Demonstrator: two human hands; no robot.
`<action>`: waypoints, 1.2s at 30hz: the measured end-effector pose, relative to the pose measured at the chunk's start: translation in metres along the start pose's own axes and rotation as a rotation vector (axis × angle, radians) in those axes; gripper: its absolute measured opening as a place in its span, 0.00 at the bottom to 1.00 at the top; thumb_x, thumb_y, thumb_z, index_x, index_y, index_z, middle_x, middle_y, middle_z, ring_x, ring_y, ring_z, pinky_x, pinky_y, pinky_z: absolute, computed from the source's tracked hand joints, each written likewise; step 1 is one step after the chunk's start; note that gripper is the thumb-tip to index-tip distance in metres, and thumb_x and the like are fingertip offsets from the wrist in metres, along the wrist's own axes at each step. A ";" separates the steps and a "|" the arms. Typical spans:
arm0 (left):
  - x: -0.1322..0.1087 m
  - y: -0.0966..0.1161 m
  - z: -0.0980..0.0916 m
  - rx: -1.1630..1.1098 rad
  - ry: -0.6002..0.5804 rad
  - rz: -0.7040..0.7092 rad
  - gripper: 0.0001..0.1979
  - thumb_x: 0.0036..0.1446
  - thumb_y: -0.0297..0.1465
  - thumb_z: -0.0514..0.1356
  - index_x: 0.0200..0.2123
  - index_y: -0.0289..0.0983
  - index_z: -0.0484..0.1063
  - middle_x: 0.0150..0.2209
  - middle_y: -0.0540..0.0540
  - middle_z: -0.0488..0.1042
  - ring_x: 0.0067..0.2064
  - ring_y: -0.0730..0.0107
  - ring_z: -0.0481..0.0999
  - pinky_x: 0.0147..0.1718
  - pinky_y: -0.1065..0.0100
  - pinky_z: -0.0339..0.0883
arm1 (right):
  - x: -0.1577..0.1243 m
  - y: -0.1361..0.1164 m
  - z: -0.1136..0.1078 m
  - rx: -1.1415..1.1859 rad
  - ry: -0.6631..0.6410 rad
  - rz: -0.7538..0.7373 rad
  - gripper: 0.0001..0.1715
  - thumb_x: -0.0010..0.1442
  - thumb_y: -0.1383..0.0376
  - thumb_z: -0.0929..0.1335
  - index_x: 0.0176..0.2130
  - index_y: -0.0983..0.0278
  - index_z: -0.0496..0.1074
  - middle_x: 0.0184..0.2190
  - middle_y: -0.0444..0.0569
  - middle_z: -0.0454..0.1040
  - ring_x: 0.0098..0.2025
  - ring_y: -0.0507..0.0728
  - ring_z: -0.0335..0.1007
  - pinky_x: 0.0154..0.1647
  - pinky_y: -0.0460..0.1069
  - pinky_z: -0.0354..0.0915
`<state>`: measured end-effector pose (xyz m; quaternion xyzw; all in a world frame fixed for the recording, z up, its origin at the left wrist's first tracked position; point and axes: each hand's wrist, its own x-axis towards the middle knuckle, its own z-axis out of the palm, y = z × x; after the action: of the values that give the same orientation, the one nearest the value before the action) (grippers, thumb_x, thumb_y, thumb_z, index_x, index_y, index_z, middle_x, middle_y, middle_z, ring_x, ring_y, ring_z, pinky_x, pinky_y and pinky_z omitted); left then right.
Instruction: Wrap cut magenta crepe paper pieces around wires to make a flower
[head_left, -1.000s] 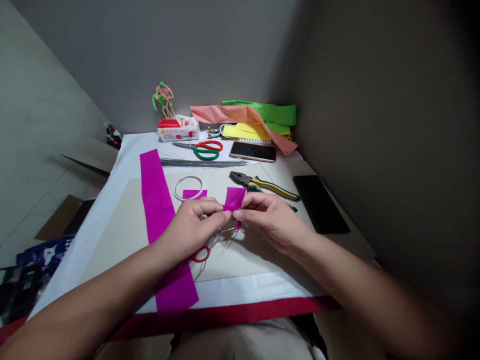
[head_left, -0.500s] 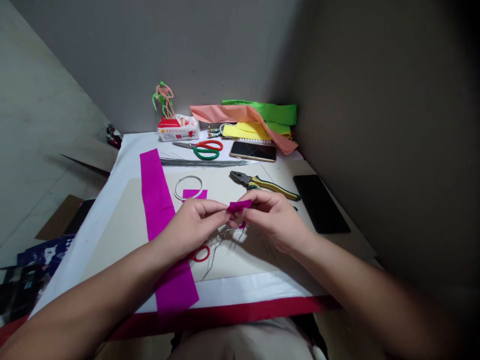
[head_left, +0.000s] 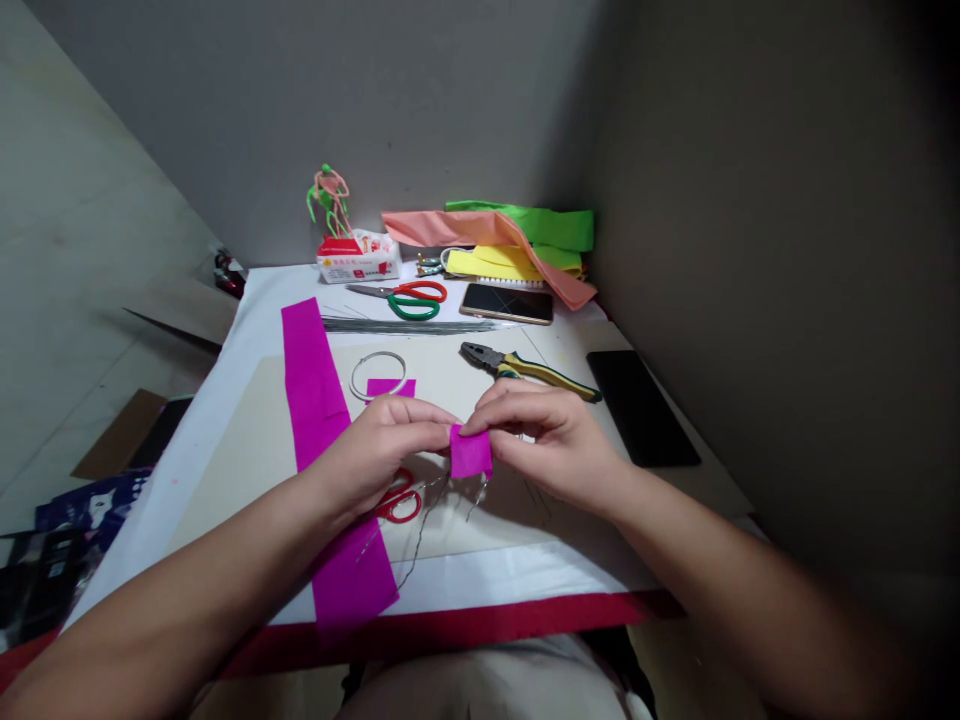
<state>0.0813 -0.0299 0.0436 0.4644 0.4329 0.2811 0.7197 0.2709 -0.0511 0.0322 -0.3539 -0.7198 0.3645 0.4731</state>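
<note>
My left hand (head_left: 379,448) and my right hand (head_left: 551,440) meet over the middle of the table, both pinching a small magenta paper piece (head_left: 470,452) that hangs down toward me between their fingertips. Thin wire (head_left: 420,530) trails from under the hands onto the beige mat (head_left: 247,450). Red-handled scissors (head_left: 401,505) lie just under my left hand, partly hidden by it. A long magenta paper strip (head_left: 319,420) runs along the mat on the left.
Pliers with yellow handles (head_left: 529,366) lie behind my right hand. A wire ring (head_left: 376,374) holds a magenta scrap. Farther back are red-green scissors (head_left: 409,298), a wire bundle (head_left: 405,324), a phone (head_left: 506,302), coloured paper sheets (head_left: 517,245) and a tissue pack (head_left: 358,258). A black slab (head_left: 641,405) lies right.
The magenta piece stood upright above my fingers, then tipped flat, and now hangs down toward me. Both hands have stayed together; the left shifted slightly, showing more of the red scissors.
</note>
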 end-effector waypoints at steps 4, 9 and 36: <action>0.002 0.002 -0.004 -0.005 -0.007 -0.005 0.06 0.42 0.25 0.66 0.28 0.35 0.82 0.24 0.46 0.81 0.27 0.71 0.76 0.33 0.70 0.67 | 0.000 0.000 -0.001 -0.046 -0.014 -0.071 0.17 0.51 0.78 0.65 0.33 0.62 0.79 0.29 0.47 0.74 0.32 0.52 0.71 0.34 0.48 0.67; 0.001 0.005 -0.005 0.023 -0.019 -0.018 0.06 0.42 0.27 0.68 0.29 0.36 0.83 0.26 0.45 0.81 0.28 0.70 0.76 0.32 0.69 0.67 | -0.002 0.005 -0.001 -0.088 -0.007 -0.110 0.16 0.52 0.78 0.66 0.34 0.63 0.79 0.30 0.48 0.73 0.32 0.52 0.71 0.33 0.48 0.67; -0.008 0.013 0.002 0.742 0.113 0.257 0.10 0.52 0.32 0.60 0.27 0.36 0.81 0.26 0.47 0.79 0.32 0.63 0.77 0.27 0.72 0.67 | 0.002 0.013 0.005 0.492 -0.084 0.577 0.09 0.47 0.67 0.74 0.31 0.67 0.73 0.23 0.43 0.73 0.25 0.48 0.67 0.28 0.44 0.64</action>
<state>0.0792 -0.0317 0.0590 0.7272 0.4822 0.2186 0.4369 0.2682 -0.0440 0.0202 -0.4024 -0.5003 0.6589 0.3920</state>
